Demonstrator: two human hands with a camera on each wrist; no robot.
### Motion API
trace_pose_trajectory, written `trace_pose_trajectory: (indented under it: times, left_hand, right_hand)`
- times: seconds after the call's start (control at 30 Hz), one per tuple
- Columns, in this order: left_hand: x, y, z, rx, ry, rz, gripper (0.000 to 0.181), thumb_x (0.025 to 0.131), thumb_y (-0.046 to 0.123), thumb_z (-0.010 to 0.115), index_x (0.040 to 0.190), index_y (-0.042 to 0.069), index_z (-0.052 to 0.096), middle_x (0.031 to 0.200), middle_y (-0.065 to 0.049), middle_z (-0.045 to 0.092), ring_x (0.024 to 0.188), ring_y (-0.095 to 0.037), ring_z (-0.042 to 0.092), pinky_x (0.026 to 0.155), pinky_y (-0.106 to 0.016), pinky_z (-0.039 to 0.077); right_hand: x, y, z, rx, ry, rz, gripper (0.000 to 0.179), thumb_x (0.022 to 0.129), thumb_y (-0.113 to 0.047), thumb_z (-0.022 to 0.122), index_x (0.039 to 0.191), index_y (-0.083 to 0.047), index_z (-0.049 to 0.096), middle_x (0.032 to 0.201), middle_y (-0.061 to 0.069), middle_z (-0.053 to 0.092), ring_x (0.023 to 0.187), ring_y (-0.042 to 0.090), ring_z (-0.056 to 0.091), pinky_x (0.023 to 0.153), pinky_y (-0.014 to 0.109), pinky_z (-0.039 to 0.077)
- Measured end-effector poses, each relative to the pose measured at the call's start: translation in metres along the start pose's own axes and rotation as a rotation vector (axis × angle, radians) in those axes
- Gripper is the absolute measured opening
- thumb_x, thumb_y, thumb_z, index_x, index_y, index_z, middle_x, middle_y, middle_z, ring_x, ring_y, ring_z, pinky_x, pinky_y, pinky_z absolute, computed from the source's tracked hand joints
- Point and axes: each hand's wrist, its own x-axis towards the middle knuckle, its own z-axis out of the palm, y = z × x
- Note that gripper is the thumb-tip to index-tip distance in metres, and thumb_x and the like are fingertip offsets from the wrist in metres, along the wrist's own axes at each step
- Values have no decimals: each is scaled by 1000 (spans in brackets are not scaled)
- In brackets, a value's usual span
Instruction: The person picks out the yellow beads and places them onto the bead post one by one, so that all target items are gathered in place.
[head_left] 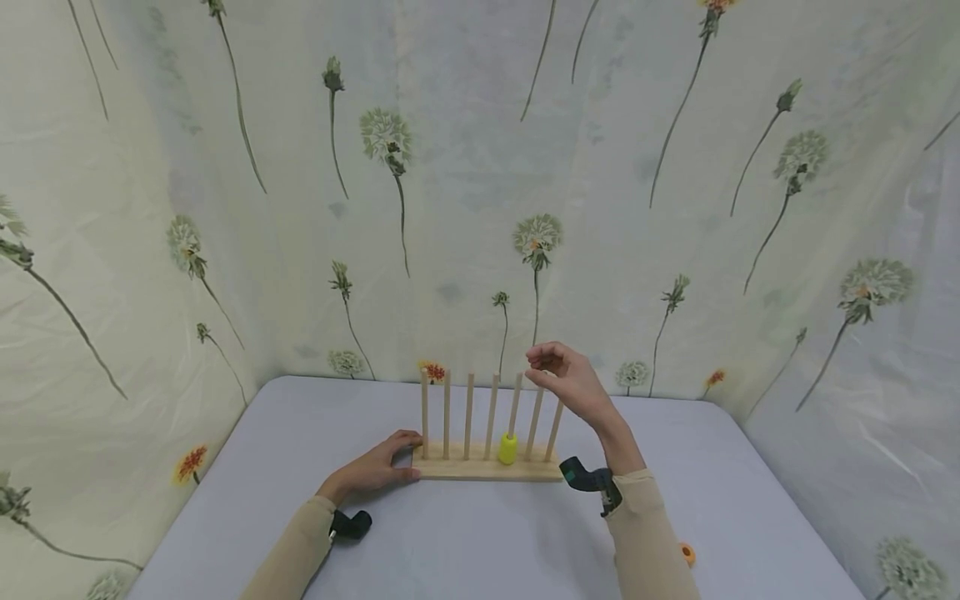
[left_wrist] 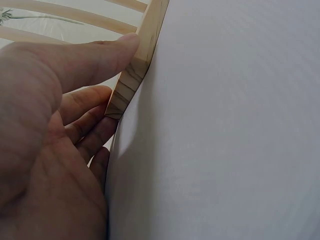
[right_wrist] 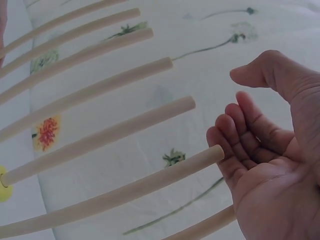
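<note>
A wooden peg rack (head_left: pixel 491 472) stands on the table, with several upright pegs in a row along its base. My left hand (head_left: pixel 378 462) grips the base's left end. In the left wrist view the thumb (left_wrist: pixel 107 57) lies on the front edge and the fingers reach behind the end. A yellow bead (head_left: pixel 507 449) sits at the foot of one peg, right of the middle. Over the tops of the right-hand pegs hovers my right hand (head_left: pixel 573 383), its palm bare and its fingers loosely bent in the right wrist view, close to a peg tip (right_wrist: pixel 216 152).
An orange ring-shaped piece (head_left: pixel 687 554) lies on the table beside the right forearm, partly covered by the sleeve (head_left: pixel 651 542). White cloth covers the table (head_left: pixel 465 542). Behind it hangs a flower-printed curtain (head_left: pixel 450 208).
</note>
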Motion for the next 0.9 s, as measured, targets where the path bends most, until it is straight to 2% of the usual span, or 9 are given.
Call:
trace_pose_trajectory:
  times: [0.3, 0.53, 0.9]
  left_hand:
    - [-2, 2, 0, 2, 1, 1, 65, 89, 35, 69, 143, 11, 44, 154, -12, 30, 144, -38, 25, 114, -59, 22]
    - [-2, 3, 0, 18, -3, 19, 64, 89, 35, 69, 143, 11, 44, 153, -13, 31, 144, -38, 25, 114, -59, 23]
    - [-1, 3, 0, 3, -7, 1, 63, 89, 34, 69, 143, 12, 44, 154, -12, 29, 145, -37, 23, 116, -58, 20]
  right_hand:
    - [-6, -3, -3, 36, 7, 7, 33, 91, -18, 68, 118, -3, 57, 116, 12, 58, 106, 19, 58, 87, 19, 50]
    - [-14, -7, -3, 51, -15, -32, 30, 90, -15, 69, 114, -1, 57, 114, 12, 58, 107, 24, 58, 88, 19, 49]
    - [-43, -1, 1, 66, -110, 9, 23, 91, -13, 67, 110, -5, 58, 110, 10, 58, 101, 15, 61, 85, 22, 52]
